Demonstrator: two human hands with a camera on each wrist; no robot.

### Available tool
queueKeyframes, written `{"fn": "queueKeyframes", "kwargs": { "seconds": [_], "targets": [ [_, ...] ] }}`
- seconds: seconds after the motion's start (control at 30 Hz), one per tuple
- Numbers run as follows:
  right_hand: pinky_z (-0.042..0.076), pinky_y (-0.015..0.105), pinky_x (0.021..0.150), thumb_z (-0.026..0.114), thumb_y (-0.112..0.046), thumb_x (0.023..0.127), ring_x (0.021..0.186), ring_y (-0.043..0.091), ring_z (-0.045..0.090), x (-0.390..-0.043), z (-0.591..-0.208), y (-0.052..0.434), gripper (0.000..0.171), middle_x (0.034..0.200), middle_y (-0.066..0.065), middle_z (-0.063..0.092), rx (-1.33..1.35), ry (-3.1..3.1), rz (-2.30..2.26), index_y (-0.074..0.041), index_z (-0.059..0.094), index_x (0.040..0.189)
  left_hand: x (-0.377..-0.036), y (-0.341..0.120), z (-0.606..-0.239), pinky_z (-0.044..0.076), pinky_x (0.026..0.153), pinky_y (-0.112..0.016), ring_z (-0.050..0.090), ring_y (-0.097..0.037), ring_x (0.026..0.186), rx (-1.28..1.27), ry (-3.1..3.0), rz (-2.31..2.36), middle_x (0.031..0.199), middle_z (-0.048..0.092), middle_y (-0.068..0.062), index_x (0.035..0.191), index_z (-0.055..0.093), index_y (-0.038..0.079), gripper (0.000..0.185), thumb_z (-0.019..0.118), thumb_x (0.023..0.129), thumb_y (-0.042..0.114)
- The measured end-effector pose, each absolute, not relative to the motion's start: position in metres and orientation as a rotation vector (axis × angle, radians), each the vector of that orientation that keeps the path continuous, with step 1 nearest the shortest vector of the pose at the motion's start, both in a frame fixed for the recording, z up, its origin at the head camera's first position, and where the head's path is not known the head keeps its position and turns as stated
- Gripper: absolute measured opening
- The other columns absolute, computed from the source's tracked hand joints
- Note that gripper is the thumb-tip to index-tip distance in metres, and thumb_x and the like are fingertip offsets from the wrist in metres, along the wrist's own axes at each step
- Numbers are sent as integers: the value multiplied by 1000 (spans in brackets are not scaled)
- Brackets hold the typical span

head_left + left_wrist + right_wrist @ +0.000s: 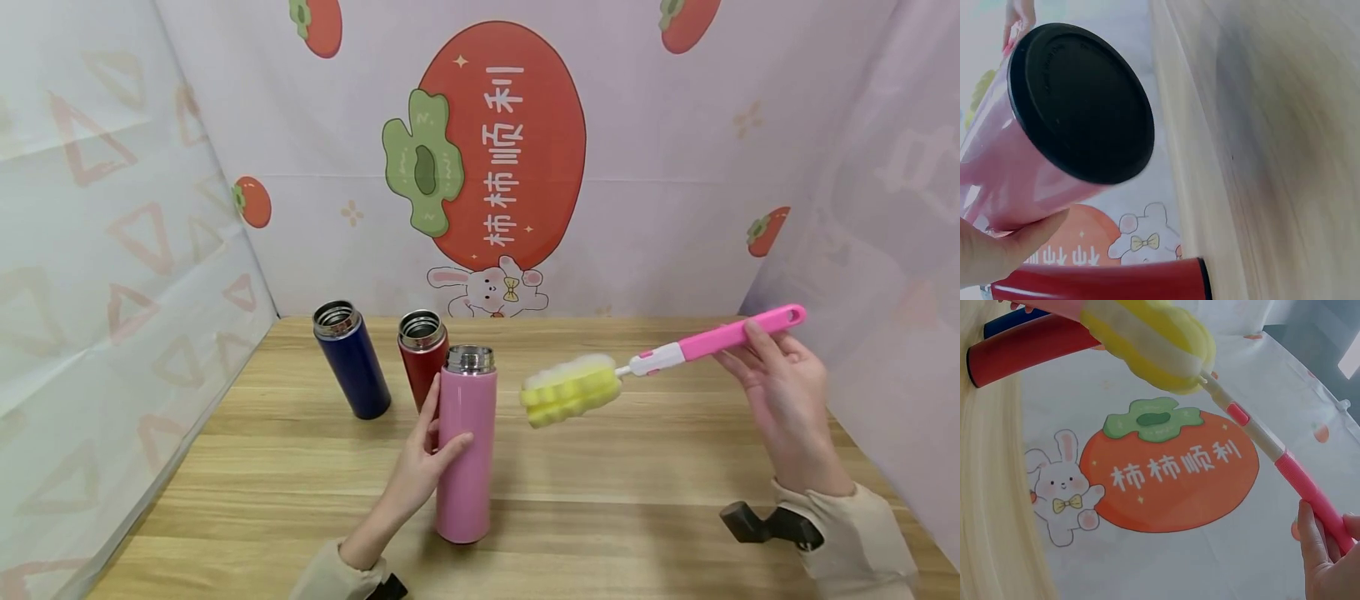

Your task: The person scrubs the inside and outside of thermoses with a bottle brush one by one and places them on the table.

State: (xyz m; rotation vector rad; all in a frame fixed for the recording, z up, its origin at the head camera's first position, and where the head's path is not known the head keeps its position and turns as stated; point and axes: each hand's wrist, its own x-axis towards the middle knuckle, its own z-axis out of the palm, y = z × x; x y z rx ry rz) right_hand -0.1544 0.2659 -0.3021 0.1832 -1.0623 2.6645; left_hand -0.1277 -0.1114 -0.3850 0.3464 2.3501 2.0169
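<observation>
- Gripping the tall pink steel flask [467, 450] with our left hand [423, 467]: thumb and fingers curled round its body, lid off, base on the wooden table [637, 492].
- Our right hand [780, 400] pinches the pink plastic handle of the yellow-and-white sponge bottle brush [572, 390]; sponge head hangs in the air just right of the flask mouth, not touching.
- Red flask [422, 354] sits just behind the pink one; dark blue flask [351, 358] stands to its left, both open.
</observation>
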Motion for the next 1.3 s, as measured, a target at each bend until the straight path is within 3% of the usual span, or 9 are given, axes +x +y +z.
{"fn": "queueKeyframes", "kwargs": {
  "seconds": [0.37, 0.67, 0.83, 1.07, 1.3],
  "targets": [
    [48, 34, 76, 56, 0, 83, 81, 23, 63, -174, -277, 247, 18, 85, 17, 63, 195, -1107, 2697, 7, 54, 100, -137, -95, -390, 42, 86, -42, 46, -31, 113, 468, 2196, 2097, 141, 27, -10, 141, 6, 38, 72, 52, 89, 17],
    [49, 34, 73, 60, -2, 80, 79, 22, 64, -187, -261, 233, 21, 83, 15, 63, 190, -1106, 2691, 5, 54, 98, -137, -87, -392, 45, 83, -34, 53, -30, 105, 477, 2119, 2129, 120, 50, -23, 141, 5, 37, 72, 51, 90, 17],
    [50, 34, 71, 62, -2, 79, 75, 22, 65, -191, -262, 228, 19, 81, 14, 64, 187, -1153, 2653, 5, 55, 95, -139, -85, -392, 44, 84, -35, 53, -29, 105, 469, 2117, 2132, 119, 50, -24, 141, 5, 37, 70, 50, 91, 18],
    [49, 32, 72, 61, -4, 80, 77, 21, 65, -188, -271, 227, 19, 82, 14, 65, 197, -1254, 2672, 4, 56, 96, -141, -86, -389, 41, 89, -39, 49, -28, 109, 452, 2074, 2180, 137, 32, -17, 141, 2, 35, 69, 48, 92, 21],
    [49, 31, 71, 56, -1, 83, 77, 21, 65, -186, -285, 225, 10, 80, 14, 66, 257, -1313, 2718, 3, 57, 92, -147, -88, -386, 39, 90, -42, 41, -30, 115, 465, 2049, 2229, 145, 17, -8, 141, 0, 37, 68, 45, 93, 22]
  ]
}}
